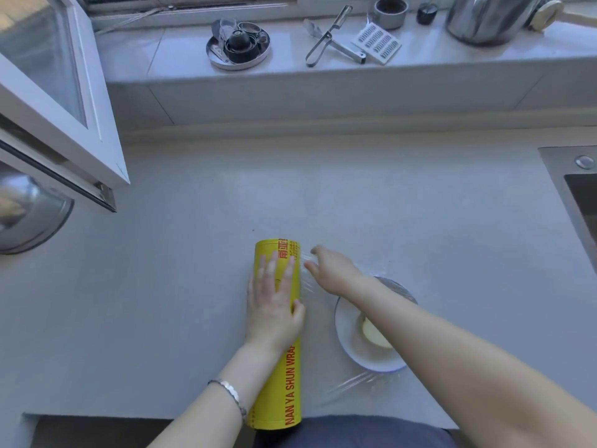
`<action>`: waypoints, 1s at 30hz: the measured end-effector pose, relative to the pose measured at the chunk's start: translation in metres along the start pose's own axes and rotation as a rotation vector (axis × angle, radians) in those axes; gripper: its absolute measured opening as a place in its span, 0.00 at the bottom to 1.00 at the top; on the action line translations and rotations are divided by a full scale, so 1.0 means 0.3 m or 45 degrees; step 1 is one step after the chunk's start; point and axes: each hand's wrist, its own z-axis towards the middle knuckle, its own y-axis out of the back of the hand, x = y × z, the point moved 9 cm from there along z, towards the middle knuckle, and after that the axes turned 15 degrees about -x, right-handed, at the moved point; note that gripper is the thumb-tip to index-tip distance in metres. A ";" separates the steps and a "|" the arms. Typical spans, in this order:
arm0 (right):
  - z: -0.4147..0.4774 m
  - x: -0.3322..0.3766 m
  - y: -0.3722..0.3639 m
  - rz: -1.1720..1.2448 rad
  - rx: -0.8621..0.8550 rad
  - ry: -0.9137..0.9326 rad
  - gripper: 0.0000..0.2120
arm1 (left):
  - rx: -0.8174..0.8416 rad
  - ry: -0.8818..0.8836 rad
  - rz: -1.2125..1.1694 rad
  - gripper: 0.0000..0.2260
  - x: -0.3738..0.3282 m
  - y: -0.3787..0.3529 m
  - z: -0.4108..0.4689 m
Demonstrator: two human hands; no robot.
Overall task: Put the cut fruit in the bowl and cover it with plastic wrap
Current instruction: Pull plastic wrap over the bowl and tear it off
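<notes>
**Wrap roll lies lengthwise beside the film-covered bowl**

The yellow cylindrical plastic-wrap roll (289, 383), smooth, with red lettering along its length, lies on its side on the pale grey matte surface (193, 286). Its long axis runs from the near edge straight away from the person, and the near end overhangs that edge. One sheet of clear, wrinkled plastic film (347, 388) stretches from the roll's right side over the single shallow round white bowl with a blue rim (342, 334), which stands just beside the roll on the right. The film bunches in shiny folds at the bowl's near side. In the bowl lies one pale yellow piece of cut fruit (374, 334), partly hidden by a forearm.

The left hand (273, 302) lies flat on top of the roll, its grip apart: four fingers straight along the cylinder, thumb against its right flank. A silver bracelet (231, 392) circles that wrist. The right hand (334, 270) reaches across the bowl to the film near the roll's far end. Whether its grip is clamped on the film cannot be told.

Further out, a steel sink (578, 195) sits at the right edge and a shiny steel dome (35, 218) at the left. On the white tiled windowsill (181, 56) behind are one round metal tray (226, 63) of rings and dark cups, and one polished steel kettle (484, 17).
</notes>
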 end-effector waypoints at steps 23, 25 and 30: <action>0.014 -0.016 0.043 0.081 -0.085 -0.091 0.17 | 0.015 -0.533 0.091 0.12 -0.115 -0.093 0.231; 0.021 -0.008 0.039 0.097 -0.095 -0.089 0.18 | -0.006 -0.533 0.074 0.12 -0.104 -0.090 0.234; 0.035 -0.016 0.011 0.141 -0.067 -0.124 0.17 | -0.025 -0.504 -0.008 0.12 -0.093 -0.084 0.236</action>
